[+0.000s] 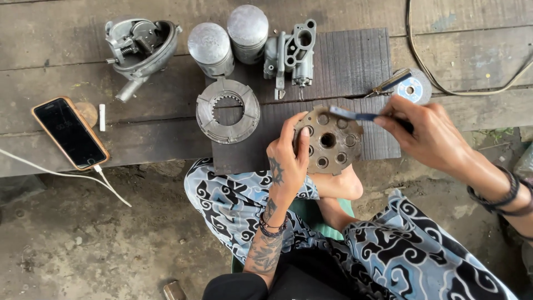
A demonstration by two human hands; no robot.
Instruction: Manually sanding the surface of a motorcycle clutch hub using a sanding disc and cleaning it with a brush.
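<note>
My left hand (287, 158) grips a round rusty metal disc (332, 140) with several holes, holding it upright by its left edge above my lap. My right hand (427, 133) pinches a blue-handled brush (350, 114) whose far end lies against the top of the disc. Both hands hover just in front of a dark wooden board (355, 55) on the plank bench.
On the bench lie a toothed metal ring (228, 110), two grey pistons (211, 47) (247, 30), a carburettor body (291, 53), a round housing part (141, 44), a phone (70, 132) on a white cable, a grinding disc (412, 88), a screwdriver (388, 84) and a cable (472, 91).
</note>
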